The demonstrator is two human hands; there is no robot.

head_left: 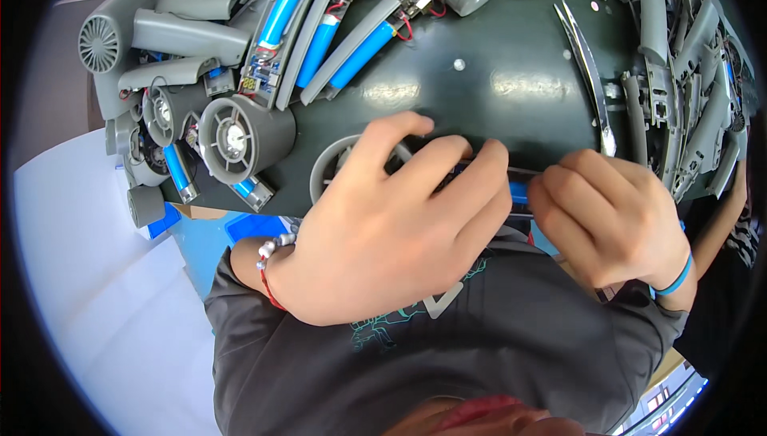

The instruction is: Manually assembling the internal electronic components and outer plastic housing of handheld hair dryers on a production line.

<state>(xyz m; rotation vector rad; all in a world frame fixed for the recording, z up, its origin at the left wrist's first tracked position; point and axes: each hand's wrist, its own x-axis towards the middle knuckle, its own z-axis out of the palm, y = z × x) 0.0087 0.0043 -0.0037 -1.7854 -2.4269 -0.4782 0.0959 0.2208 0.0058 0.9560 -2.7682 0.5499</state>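
Near the front edge of the dark table lies an opened grey handheld fan, its round head (326, 171) showing to the left of my hands. My left hand (399, 220) is curled over the fan's body, fingers bent around it and hiding most of its inside. A short stretch of blue battery cell (519, 192) shows between my two hands. At the handle end my right hand (611, 216) is closed, its fingers gripping by the battery; the fingertips and what exactly they pinch are hidden.
Tweezers (590, 77) lie to the right beyond my right hand. Grey fan shells (707, 109) are heaped at the right edge. Several opened fans with blue batteries (284, 17) crowd the far left, beside a round fan head (238, 139). Another person's arm (723, 216) shows at far right.
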